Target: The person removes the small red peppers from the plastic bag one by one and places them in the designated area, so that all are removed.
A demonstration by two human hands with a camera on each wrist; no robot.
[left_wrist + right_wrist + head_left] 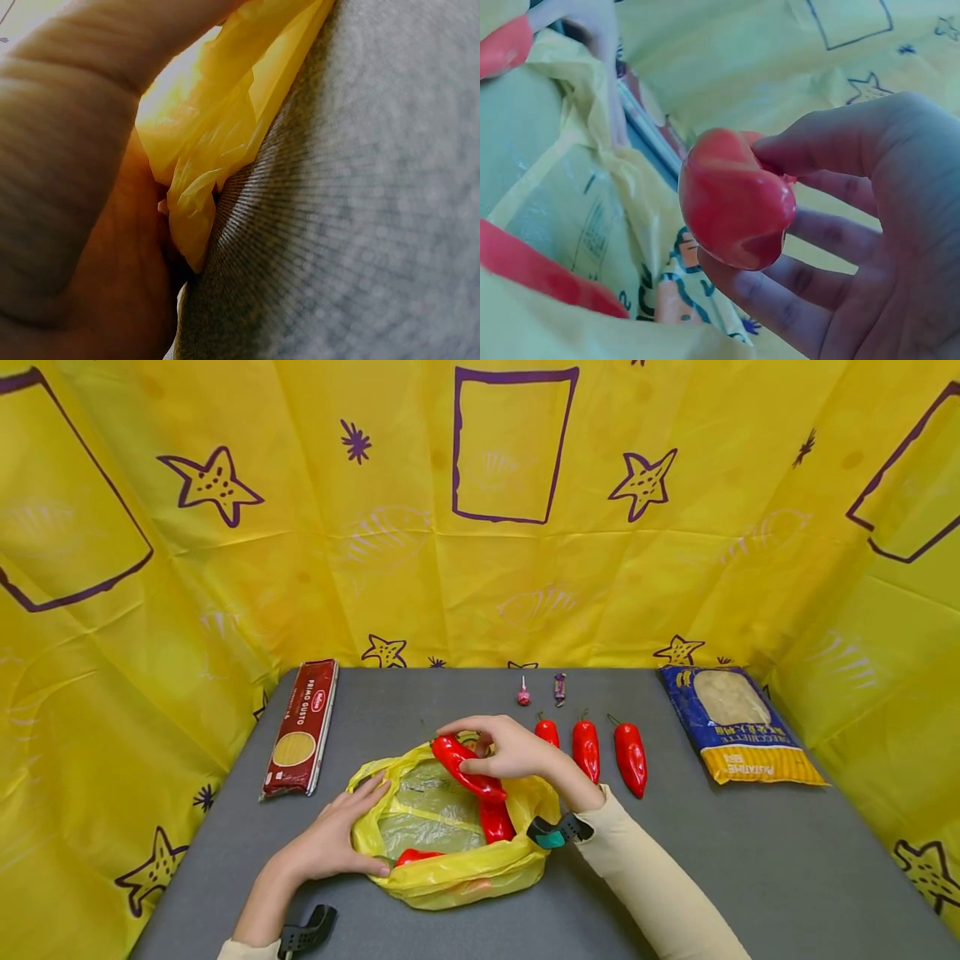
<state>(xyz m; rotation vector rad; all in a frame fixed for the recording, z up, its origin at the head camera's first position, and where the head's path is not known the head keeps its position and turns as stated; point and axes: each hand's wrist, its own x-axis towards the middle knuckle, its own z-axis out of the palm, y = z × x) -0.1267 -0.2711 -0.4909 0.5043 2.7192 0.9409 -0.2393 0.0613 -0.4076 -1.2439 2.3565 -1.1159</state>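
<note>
My right hand [510,747] pinches a glossy red pepper [468,768] between thumb and fingers, over the mouth of a yellow plastic bag [480,881]. In the right wrist view this pepper [735,202] points its rounded end at the camera. Inside the spread bag lie two more red peppers, one at the right [497,822] and one by the near left rim [416,857], partly covered by the plastic. Along the bag's left rim rests my left hand [337,831], fingers extended and thumb at the near edge. Crumpled yellow plastic [202,187] shows beside it in the left wrist view.
Three red peppers [632,760] lie in a row right of the bag, one partly behind my right forearm. Behind them are a lollipop [523,695] and a wrapped candy [560,690]. A red spaghetti pack [303,727] lies left, a blue-and-yellow pasta bag [738,727] right.
</note>
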